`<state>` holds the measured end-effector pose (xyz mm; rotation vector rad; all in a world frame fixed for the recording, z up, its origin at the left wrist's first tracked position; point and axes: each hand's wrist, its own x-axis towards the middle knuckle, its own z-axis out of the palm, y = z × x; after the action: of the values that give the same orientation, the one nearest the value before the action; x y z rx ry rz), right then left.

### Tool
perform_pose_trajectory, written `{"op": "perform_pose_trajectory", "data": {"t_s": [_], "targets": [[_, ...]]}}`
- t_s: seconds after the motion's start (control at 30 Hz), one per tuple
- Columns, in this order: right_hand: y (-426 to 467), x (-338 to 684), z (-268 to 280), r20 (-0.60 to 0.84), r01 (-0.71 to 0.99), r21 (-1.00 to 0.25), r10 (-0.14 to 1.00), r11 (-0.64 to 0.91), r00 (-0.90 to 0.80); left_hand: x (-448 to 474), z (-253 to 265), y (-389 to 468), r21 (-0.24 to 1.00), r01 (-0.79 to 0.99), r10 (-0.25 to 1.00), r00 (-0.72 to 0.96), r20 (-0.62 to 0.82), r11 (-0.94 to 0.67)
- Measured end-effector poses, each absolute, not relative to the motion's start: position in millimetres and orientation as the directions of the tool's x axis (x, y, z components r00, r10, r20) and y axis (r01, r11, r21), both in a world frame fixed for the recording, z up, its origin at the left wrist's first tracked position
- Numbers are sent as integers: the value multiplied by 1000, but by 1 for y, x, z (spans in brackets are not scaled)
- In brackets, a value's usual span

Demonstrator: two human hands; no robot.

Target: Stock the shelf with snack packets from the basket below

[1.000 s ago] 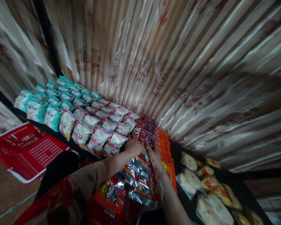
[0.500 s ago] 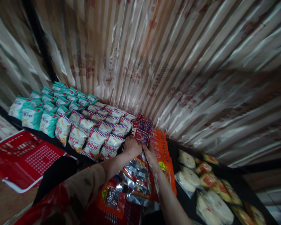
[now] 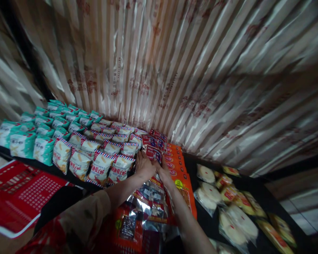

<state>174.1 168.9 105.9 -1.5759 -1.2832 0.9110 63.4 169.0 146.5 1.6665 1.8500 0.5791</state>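
Observation:
My left hand (image 3: 144, 165) and my right hand (image 3: 163, 173) meet at the near end of a row of red snack packets with blue pictures. Between them is the front red snack packet (image 3: 153, 153), with my left fingers along its left edge and my right fingers at its right edge. My palms hide its lower part. Below my wrists lie silver-backed snack packets (image 3: 148, 197) and an orange snack packet (image 3: 128, 225) in a red basket. White potato-snack bags (image 3: 99, 167) stand close to my left hand. Orange packets (image 3: 178, 169) overlap in a row beside my right hand.
Teal snack bags (image 3: 43, 148) stand in rows at the far left. On the black-covered table (image 3: 190, 162) to the right lie bagged round white cakes (image 3: 209, 194) and yellow packets (image 3: 229, 194). A red crate (image 3: 23, 190) is at lower left. Pleated sheeting (image 3: 137, 63) hangs behind.
The view has shifted slightly, so the goods appear further left. Both hands stay at the front red snack packet, with my left fingers now stretched further along its left side.

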Motion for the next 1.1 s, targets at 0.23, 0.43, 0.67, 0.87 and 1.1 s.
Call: {"op": "perform_pose_trajectory", "data": {"t_s": [0.23,0.43,0.67,0.87,1.1], "targets": [[168,175,111,-40,330,-938,977,-109,209,66,152,193,642,762,996,-52,-68,83],[168,175,109,13,300,-953,982,-45,190,73,162,212,632,772,998,-58,-37,68],[168,174,110,-29,311,-946,980,-90,196,74,161,220,584,811,999,-36,4,27],[171,176,104,-29,333,-938,977,-99,210,72,152,211,480,873,996,60,73,-88],[170,177,103,40,345,-937,966,-52,255,69,146,207,381,907,984,167,60,-177]]}}
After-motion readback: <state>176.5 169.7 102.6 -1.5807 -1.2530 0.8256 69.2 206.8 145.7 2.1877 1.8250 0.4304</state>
